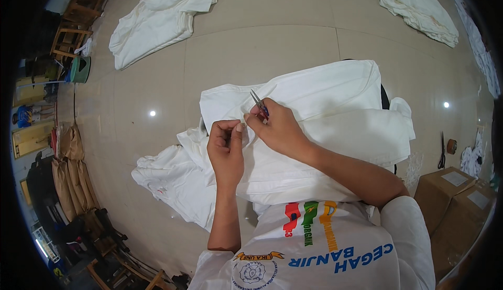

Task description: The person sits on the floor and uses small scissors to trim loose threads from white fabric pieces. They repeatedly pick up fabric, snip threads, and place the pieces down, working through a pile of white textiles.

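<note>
Head: hands (227, 148) close together over cloth (335, 101)

White shirt (325, 280) bears blue lettering (340, 259), 1 round blue emblem (252, 273).

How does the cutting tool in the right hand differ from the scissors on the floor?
The cutting tool is held in the right hand; the scissors lie on the floor, near a brown roll.
The cutting tool's blades are silvery; the scissors look dark throughout.
The cutting tool slants toward the picture's upper left; the scissors lie nearly straight up and down in it.
Both have pointed ends.
</note>
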The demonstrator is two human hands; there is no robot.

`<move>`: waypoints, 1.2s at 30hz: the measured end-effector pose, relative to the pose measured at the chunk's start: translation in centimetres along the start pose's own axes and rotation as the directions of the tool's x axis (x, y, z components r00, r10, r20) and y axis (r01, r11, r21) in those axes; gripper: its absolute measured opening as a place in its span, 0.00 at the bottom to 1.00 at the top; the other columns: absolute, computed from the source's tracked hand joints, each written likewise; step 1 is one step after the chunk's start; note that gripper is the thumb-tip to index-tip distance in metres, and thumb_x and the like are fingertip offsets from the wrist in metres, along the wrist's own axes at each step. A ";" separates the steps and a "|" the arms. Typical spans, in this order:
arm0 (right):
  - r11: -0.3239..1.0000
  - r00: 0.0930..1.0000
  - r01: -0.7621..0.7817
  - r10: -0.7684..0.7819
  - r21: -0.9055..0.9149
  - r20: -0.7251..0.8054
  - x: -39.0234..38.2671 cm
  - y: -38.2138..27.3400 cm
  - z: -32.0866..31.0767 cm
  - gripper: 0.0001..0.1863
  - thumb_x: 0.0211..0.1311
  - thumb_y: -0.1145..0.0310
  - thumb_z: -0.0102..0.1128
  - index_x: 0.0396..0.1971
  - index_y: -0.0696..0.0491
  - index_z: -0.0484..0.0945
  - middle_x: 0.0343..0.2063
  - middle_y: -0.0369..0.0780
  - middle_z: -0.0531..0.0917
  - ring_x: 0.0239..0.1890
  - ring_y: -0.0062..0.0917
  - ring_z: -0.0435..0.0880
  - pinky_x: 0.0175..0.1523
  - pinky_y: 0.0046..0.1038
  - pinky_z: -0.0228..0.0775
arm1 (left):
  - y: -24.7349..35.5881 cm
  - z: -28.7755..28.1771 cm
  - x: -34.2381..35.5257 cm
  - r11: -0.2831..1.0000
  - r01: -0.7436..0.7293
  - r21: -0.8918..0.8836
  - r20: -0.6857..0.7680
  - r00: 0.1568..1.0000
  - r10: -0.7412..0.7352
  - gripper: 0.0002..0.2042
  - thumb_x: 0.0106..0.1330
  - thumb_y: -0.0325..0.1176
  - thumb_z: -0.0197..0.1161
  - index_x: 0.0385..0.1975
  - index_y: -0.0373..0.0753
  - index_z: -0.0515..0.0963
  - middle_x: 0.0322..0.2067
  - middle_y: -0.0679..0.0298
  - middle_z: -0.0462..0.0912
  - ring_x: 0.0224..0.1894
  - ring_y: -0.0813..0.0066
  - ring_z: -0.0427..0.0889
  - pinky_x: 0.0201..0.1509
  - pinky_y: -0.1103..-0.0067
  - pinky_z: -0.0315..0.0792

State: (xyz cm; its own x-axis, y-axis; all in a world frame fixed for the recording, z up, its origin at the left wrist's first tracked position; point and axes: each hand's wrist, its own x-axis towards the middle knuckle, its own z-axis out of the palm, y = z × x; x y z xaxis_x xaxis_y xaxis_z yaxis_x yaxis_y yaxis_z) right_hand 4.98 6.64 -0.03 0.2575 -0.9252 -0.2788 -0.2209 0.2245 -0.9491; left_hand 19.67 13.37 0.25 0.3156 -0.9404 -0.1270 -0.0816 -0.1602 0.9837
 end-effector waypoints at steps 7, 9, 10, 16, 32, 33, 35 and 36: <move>0.935 0.927 -0.315 0.266 0.162 0.266 1.4 0.6 -1.1 0.14 0.70 0.62 0.66 0.35 0.60 0.80 0.24 0.34 0.79 0.23 0.15 0.69 0.24 0.25 0.62 | 0.4 0.3 -0.8 0.999 -0.030 0.032 -0.002 1.000 0.030 0.02 0.77 0.23 0.60 0.44 0.33 0.76 0.41 0.63 0.84 0.44 0.82 0.81 0.50 0.84 0.73; 0.879 0.926 -0.354 0.283 0.319 0.248 1.2 0.5 -1.1 0.14 0.71 0.62 0.66 0.38 0.59 0.80 0.27 0.34 0.79 0.22 0.13 0.67 0.23 0.23 0.59 | 0.4 0.5 -0.8 1.000 -0.027 -0.008 -0.010 1.000 0.027 0.03 0.77 0.23 0.60 0.45 0.32 0.75 0.42 0.60 0.85 0.46 0.79 0.83 0.53 0.82 0.75; 0.842 0.926 -0.369 0.293 0.395 0.240 1.2 0.4 -1.2 0.14 0.71 0.62 0.66 0.40 0.59 0.79 0.29 0.34 0.79 0.22 0.12 0.66 0.22 0.22 0.58 | 0.3 0.4 -0.7 0.999 -0.025 -0.030 -0.011 1.000 0.025 0.03 0.77 0.23 0.60 0.45 0.32 0.75 0.43 0.60 0.85 0.47 0.78 0.83 0.55 0.81 0.75; 0.896 0.943 -0.329 0.295 0.299 0.152 0.2 0.3 -1.2 0.21 0.78 0.52 0.56 0.45 0.58 0.78 0.26 0.31 0.74 0.19 0.12 0.62 0.21 0.21 0.53 | 0.3 0.4 -0.4 0.996 -0.026 -0.087 -0.008 1.000 0.025 0.03 0.78 0.23 0.58 0.46 0.33 0.74 0.44 0.58 0.85 0.50 0.74 0.85 0.59 0.78 0.77; 0.662 0.638 -0.706 0.440 0.252 0.632 -1.8 -1.3 -3.7 0.29 0.82 0.44 0.44 0.39 0.56 0.80 0.22 0.29 0.68 0.20 0.14 0.56 0.21 0.21 0.46 | -0.2 0.0 -1.1 0.997 -0.035 -0.061 0.005 0.999 0.035 0.03 0.78 0.21 0.56 0.46 0.33 0.73 0.47 0.56 0.84 0.53 0.73 0.84 0.61 0.76 0.76; 0.657 0.632 -0.713 0.449 0.246 0.632 -1.7 -1.3 -3.6 0.29 0.82 0.44 0.45 0.39 0.56 0.80 0.22 0.29 0.68 0.20 0.14 0.56 0.21 0.21 0.46 | -0.3 0.0 -1.2 0.998 -0.041 -0.057 0.008 0.999 0.042 0.03 0.78 0.21 0.56 0.46 0.33 0.73 0.47 0.56 0.84 0.54 0.73 0.84 0.62 0.76 0.76; 0.647 0.619 -0.726 0.466 0.233 0.632 -1.5 -1.3 -3.5 0.28 0.81 0.44 0.46 0.39 0.56 0.80 0.22 0.29 0.68 0.20 0.14 0.57 0.20 0.21 0.45 | -0.7 -0.1 -1.3 0.997 -0.067 -0.039 0.016 0.998 0.067 0.03 0.78 0.21 0.56 0.47 0.33 0.73 0.47 0.56 0.84 0.54 0.73 0.84 0.62 0.77 0.76; 0.651 0.621 -0.722 0.462 0.234 0.634 -1.4 -1.2 -3.6 0.28 0.81 0.44 0.46 0.39 0.56 0.80 0.22 0.29 0.67 0.20 0.13 0.57 0.20 0.21 0.45 | -0.8 -0.2 -1.3 0.996 -0.079 -0.030 0.021 0.997 0.080 0.03 0.78 0.21 0.56 0.47 0.33 0.73 0.48 0.56 0.84 0.54 0.73 0.84 0.62 0.77 0.76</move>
State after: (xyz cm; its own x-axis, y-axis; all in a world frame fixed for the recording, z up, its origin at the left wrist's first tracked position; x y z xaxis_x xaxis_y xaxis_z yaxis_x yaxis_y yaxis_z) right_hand 1.53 6.56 2.07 0.6540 -0.2770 -0.7040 -0.1101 0.8858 -0.4507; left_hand 19.49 14.79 -0.31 0.2885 -0.9561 -0.0506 -0.0775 -0.0760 0.9941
